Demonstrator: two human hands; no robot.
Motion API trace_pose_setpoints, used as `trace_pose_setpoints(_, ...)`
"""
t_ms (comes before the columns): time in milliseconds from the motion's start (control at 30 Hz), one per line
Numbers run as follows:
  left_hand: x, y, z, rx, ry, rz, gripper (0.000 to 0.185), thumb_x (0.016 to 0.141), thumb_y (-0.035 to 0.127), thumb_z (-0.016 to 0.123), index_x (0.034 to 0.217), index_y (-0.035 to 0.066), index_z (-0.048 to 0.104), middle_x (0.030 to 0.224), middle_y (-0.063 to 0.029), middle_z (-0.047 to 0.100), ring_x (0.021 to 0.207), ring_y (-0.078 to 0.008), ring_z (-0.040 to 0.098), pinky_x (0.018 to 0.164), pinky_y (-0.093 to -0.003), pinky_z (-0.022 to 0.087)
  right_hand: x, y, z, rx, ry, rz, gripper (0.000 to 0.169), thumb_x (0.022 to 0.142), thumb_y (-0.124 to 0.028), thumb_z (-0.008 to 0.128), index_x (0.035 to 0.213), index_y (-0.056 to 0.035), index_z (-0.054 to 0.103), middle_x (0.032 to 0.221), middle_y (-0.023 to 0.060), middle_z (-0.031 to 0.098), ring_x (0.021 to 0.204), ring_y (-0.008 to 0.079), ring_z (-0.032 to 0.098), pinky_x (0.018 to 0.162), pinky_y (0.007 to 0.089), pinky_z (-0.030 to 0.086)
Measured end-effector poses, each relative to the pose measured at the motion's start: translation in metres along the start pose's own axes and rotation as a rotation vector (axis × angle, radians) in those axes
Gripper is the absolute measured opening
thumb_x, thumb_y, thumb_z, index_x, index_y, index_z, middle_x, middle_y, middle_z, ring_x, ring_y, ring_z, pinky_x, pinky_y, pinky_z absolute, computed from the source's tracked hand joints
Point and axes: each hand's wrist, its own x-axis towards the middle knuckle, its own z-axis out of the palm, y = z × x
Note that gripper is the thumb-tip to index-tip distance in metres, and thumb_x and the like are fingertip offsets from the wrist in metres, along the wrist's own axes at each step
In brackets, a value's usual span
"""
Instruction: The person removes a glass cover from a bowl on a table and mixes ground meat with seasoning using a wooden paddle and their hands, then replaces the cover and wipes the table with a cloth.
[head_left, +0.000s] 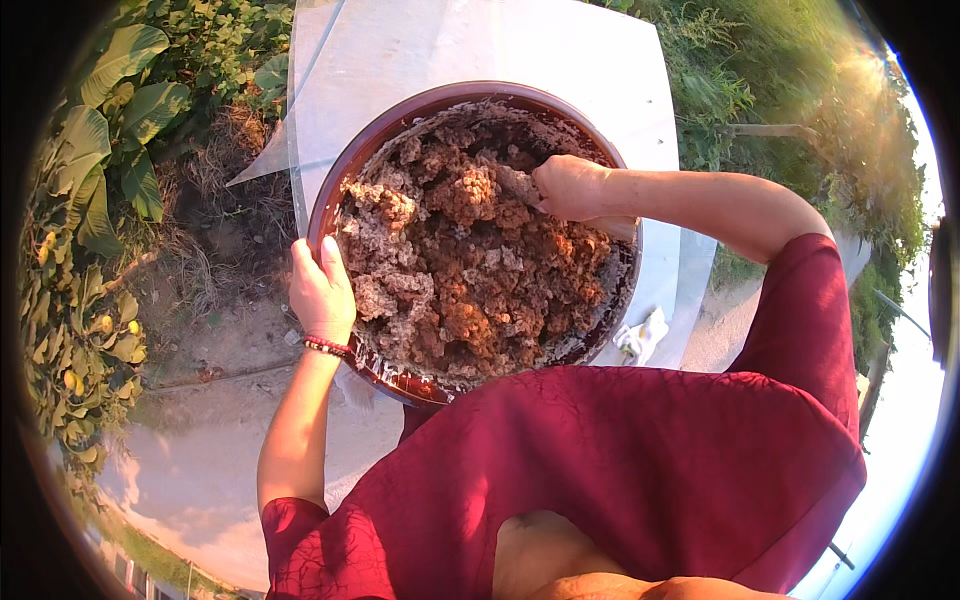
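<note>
A large brown glazed basin (420, 103) stands in front of me, full of a clumpy, moist mash (472, 277), greyish at the left and reddish-brown in the middle and right. My left hand (322, 292) holds the basin's left rim, thumb on top. Inside the basin's upper right, my right hand (571, 187) is closed around a pale tool (616, 226), apparently a wooden spoon or paddle. One end of it sticks out below my wrist; the mash-coated other end reaches into the clumps, so its shape is unclear.
Under the basin lies a white board or table top (480, 45) with clear plastic sheeting (697, 277) at its edges. A crumpled white cloth (642, 336) sits right of the basin. Leafy plants (124, 105) grow at the left, greenery (720, 97) at the right, beside concrete ground (210, 465).
</note>
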Motion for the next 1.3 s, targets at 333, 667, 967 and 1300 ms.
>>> trace_pose_setpoints(333, 0.0, -0.002, 0.001, 0.094, 0.045, -0.03, 0.039, 0.092, 0.043, 0.039, 0.094, 0.004, 0.045, 0.081, -0.0223, 0.061, 0.075, -0.0418, 0.059, 0.063, -0.0491, 0.045, -0.092, -0.019, 0.026, -0.624, 0.172, -0.273, 0.039, 0.075, -0.011, 0.06, 0.107, 0.0047, 0.046, 0.072, 0.0074, 0.06, 0.063, 0.0232, 0.063, 0.056, 0.0324, 0.049)
trace_pose_setpoints(667, 0.001, -0.008, 0.005, 0.081, 0.031, -0.037, 0.041, 0.092, 0.046, 0.037, 0.096, 0.006, 0.045, 0.084, -0.0234, 0.061, 0.077, -0.0436, 0.058, 0.064, -0.0513, 0.045, -0.177, 0.011, 0.074, -0.571, 0.333, -0.118, 0.045, 0.076, -0.015, 0.058, 0.116, -0.0058, 0.041, 0.082, 0.0054, 0.054, 0.076, 0.0211, 0.058, 0.073, 0.0339, 0.044)
trace_pose_setpoints(967, 0.002, -0.003, 0.002, 0.085, -0.008, -0.064, 0.04, 0.092, 0.045, 0.038, 0.096, 0.005, 0.044, 0.085, -0.0235, 0.061, 0.078, -0.0433, 0.058, 0.065, -0.0517, 0.045, -0.192, 0.032, 0.032, -0.669, 0.311, 0.054, 0.021, 0.08, -0.017, 0.057, 0.096, -0.01, 0.044, 0.075, 0.0008, 0.055, 0.069, 0.0156, 0.061, 0.055, 0.0287, 0.046)
trace_pose_setpoints(1300, 0.002, -0.001, -0.002, 0.054, -0.021, -0.061, 0.038, 0.092, 0.043, 0.039, 0.095, 0.006, 0.044, 0.084, -0.0237, 0.06, 0.078, -0.0436, 0.058, 0.065, -0.0512, 0.045, -0.107, 0.019, -0.026, -0.714, 0.142, 0.212, 0.027, 0.087, -0.025, 0.055, 0.106, -0.007, 0.046, 0.068, 0.0028, 0.06, 0.058, 0.017, 0.061, 0.049, 0.028, 0.046)
